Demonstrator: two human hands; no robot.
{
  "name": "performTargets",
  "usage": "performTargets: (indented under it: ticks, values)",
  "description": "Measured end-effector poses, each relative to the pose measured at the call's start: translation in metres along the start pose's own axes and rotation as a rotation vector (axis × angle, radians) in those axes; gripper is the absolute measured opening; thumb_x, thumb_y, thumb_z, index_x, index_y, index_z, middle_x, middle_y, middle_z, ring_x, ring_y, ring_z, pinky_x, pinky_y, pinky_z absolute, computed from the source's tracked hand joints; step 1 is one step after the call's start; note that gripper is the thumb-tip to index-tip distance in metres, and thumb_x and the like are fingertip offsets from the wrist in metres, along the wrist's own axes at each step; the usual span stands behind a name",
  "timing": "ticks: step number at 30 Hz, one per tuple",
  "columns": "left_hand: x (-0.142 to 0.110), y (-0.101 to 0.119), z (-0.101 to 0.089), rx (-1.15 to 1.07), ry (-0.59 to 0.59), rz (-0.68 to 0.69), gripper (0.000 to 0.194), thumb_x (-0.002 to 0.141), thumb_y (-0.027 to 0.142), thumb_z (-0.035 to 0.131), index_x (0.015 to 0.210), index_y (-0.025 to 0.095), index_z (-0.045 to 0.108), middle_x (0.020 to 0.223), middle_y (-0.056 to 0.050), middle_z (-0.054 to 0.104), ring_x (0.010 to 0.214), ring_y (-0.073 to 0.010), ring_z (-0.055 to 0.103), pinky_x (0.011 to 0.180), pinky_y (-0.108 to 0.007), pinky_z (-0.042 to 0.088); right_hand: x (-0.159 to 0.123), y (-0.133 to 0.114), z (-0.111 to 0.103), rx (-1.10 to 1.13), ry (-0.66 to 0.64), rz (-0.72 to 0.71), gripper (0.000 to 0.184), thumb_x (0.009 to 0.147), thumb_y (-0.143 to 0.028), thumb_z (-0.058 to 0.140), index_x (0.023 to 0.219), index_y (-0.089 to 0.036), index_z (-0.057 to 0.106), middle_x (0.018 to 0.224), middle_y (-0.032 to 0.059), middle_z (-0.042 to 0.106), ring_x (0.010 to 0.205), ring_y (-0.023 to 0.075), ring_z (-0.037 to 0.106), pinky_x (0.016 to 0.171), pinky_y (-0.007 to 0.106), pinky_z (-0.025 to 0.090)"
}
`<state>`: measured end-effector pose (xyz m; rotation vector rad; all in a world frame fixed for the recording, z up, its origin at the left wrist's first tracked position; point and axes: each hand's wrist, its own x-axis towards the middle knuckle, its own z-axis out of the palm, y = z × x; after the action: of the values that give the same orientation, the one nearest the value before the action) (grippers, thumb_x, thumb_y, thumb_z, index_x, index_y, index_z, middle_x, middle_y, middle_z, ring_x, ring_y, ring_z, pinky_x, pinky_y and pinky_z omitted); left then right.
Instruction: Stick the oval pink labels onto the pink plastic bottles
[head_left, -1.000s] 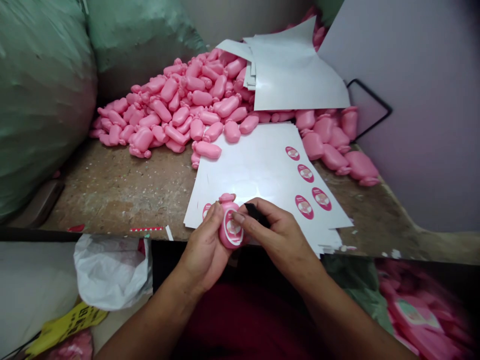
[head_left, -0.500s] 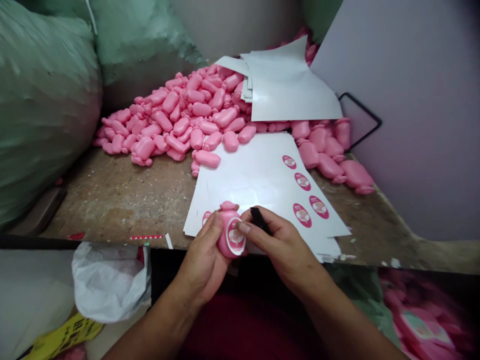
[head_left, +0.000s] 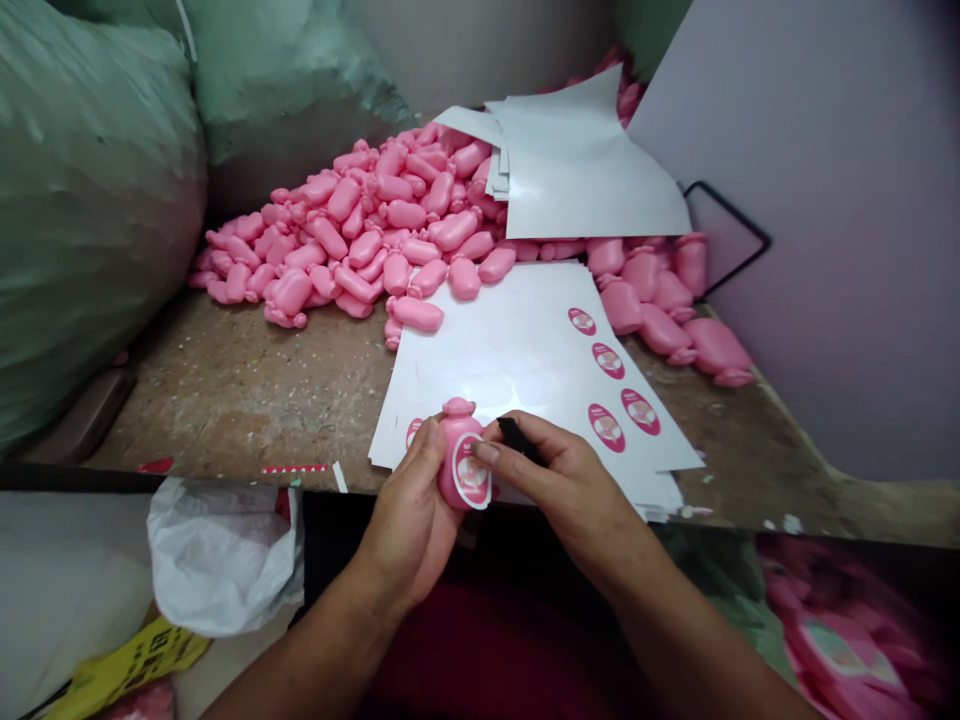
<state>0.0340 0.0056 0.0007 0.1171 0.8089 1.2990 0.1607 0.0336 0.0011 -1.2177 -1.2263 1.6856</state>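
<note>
A small pink plastic bottle (head_left: 455, 432) stands nearly upright in my left hand (head_left: 412, 500), its thumb along one side and the fingers behind it. On the bottle's front is an oval pink-and-white sticker (head_left: 472, 475) with a white border. My right hand (head_left: 559, 475) is closed at the sticker's upper right edge, thumb on its face and the index finger behind. Black material (head_left: 517, 438) wraps that index finger. Beneath both hands lies a stack of white sticker sheets (head_left: 495, 350); several oval stickers remain on the top sheet's right side.
A heap of pink bottles (head_left: 360, 230) covers the back of the worn table (head_left: 225, 390). More white sheets (head_left: 592, 170) rest on the heap. Big green sacks (head_left: 97, 200) stand at left, near a dark phone-like object (head_left: 94, 415). A white plastic bag (head_left: 217, 570) hangs below the front edge.
The view has shifted slightly. Both hands stay at the bottle, and my right thumb still presses the sticker's upper edge; little else differs.
</note>
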Motion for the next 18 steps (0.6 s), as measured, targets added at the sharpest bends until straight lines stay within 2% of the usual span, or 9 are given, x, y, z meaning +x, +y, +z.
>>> performTargets:
  ticks: [6,12,18]
  values:
    - [0.0006,-0.0016,-0.0033,0.006,-0.003,0.019,0.026,0.099,0.031,0.052,0.104,0.016,0.072,0.099,-0.005,0.073,0.092,-0.0116,0.068,0.091,-0.024,0.049,0.0021,0.0037,0.0014,0.017,0.008,0.005,0.032,0.076,-0.046,0.072,0.071,-0.019,0.055,0.068,-0.0041,0.048,0.065,0.0122,0.042,0.059,0.026,0.036]
    - [0.0008,-0.0024,-0.0031,0.057,0.009,0.075,0.024,0.097,0.033,0.057,0.104,0.017,0.073,0.100,-0.003,0.073,0.095,-0.0112,0.067,0.107,-0.028,0.041,0.0042,0.0053,0.0026,0.020,0.008,-0.022,0.029,0.079,-0.044,0.070,0.074,-0.019,0.057,0.071,-0.0036,0.051,0.068,0.0123,0.043,0.062,0.026,0.038]
    - [0.0027,-0.0028,-0.0036,0.040,0.020,0.055,0.022,0.096,0.033,0.059,0.105,0.017,0.072,0.099,-0.003,0.073,0.093,-0.0116,0.068,0.103,-0.028,0.045,0.0062,0.0060,0.0023,-0.002,0.010,-0.032,0.029,0.079,-0.044,0.070,0.073,-0.019,0.056,0.070,-0.0040,0.050,0.068,0.0123,0.043,0.061,0.026,0.037]
